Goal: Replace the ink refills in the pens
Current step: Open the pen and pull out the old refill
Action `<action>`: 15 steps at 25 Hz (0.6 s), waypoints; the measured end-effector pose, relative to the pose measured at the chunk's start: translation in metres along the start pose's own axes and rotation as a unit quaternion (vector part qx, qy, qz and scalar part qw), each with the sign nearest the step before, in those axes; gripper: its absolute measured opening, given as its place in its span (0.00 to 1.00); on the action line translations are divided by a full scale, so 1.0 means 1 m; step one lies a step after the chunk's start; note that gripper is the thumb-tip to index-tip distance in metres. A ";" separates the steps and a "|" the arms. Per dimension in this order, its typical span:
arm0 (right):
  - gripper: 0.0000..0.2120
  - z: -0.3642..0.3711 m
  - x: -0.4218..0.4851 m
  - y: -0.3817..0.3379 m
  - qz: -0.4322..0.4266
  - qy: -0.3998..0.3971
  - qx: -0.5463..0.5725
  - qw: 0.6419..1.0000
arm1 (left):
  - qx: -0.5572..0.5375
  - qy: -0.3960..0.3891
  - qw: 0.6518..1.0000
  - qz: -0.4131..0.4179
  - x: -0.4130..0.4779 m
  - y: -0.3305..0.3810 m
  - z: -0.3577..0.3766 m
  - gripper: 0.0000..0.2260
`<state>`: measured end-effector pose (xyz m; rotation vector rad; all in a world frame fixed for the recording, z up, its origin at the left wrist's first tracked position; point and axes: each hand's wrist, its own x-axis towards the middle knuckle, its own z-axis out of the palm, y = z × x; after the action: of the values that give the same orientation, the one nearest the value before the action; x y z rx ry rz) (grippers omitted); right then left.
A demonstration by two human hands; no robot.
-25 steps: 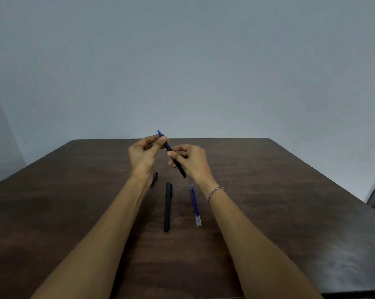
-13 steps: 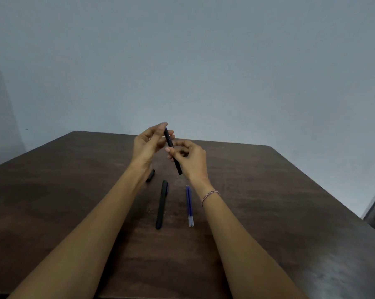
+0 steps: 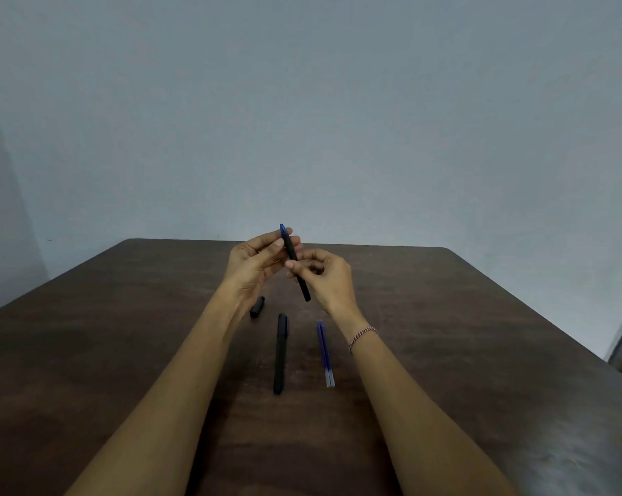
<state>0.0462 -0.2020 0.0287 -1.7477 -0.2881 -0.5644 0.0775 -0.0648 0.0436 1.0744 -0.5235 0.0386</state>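
- Two hands meet above the far end of the lying pen, a black one stretched on the table with one end pointing at the person.
- Left hand: thumb and fingertips pinch the upper part of the held pen, just below its blue tip; the other fingers lie close together behind it.
- Right hand: thumb and forefinger pinch the middle of the same barrel, remaining fingers curled into the palm. A thin bracelet circles that wrist.
- Held pen: black, tilted, blue end up and away, lower end pointing down toward the lying pen, clear of the table.
- Cap: small, black, on the table just left of the lying pen's far end, partly behind the left wrist.
- Refills: two blue ones side by side, touching, right of the lying pen and roughly parallel to it.
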 end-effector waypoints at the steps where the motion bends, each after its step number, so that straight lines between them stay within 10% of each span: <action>1: 0.08 0.000 0.000 0.001 0.003 0.000 -0.005 1.000 | -0.006 0.008 1.000 0.001 0.001 -0.001 -0.001 0.09; 15: 0.09 0.001 -0.002 0.000 -0.006 0.001 -0.007 1.000 | 0.036 0.075 0.996 0.026 -0.004 0.002 0.013 0.10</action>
<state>0.0451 -0.2012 0.0277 -1.7591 -0.2953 -0.5779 0.0685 -0.0736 0.0479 1.1180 -0.4164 0.1831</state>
